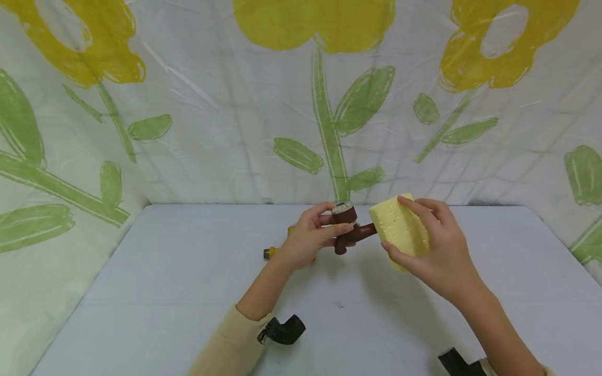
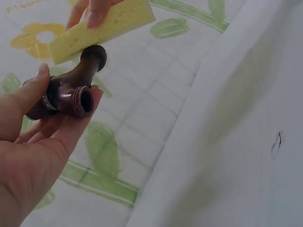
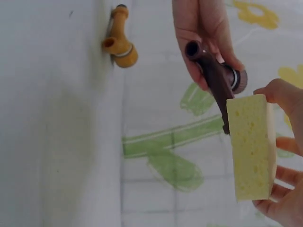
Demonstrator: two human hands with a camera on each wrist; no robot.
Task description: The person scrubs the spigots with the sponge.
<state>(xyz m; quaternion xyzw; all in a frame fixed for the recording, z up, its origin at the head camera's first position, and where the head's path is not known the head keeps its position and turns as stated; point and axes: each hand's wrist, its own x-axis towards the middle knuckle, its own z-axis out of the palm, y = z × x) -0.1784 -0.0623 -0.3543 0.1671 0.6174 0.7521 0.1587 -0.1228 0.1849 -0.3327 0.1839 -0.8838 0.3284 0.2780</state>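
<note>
While two bare hands are raised over the white worktop (image 1: 164,292), each has one thing in its grip. The left hand (image 1: 308,240) pinches a single brown pipe fitting (image 1: 362,233), thumb on one side and fingers on the other, clear of the surface. One round cap, pale on top, faces up on the fitting, and in the left wrist view one ringed mouth shows a dark opening. The right hand (image 1: 439,237) holds one yellow sponge (image 1: 400,230) by its edges, thumb and fingers spread wide across it. The fitting's long end points at the sponge (whether the two actually touch, I cannot tell).

A second fitting, this one yellow (image 3: 120,40), lies on the worktop near its back edge; the head view shows it partly hidden behind the left hand. That makes two fittings and one sponge in all. Each forearm carries one black piece (image 1: 284,330), two altogether, and a beige sleeve (image 1: 230,339) covers the left one. Behind stands a pale sheet (image 1: 202,156) with three yellow blooms (image 1: 312,23) in the head view, each on a green stem. One small dark mark (image 1: 339,304) shows on the worktop.
</note>
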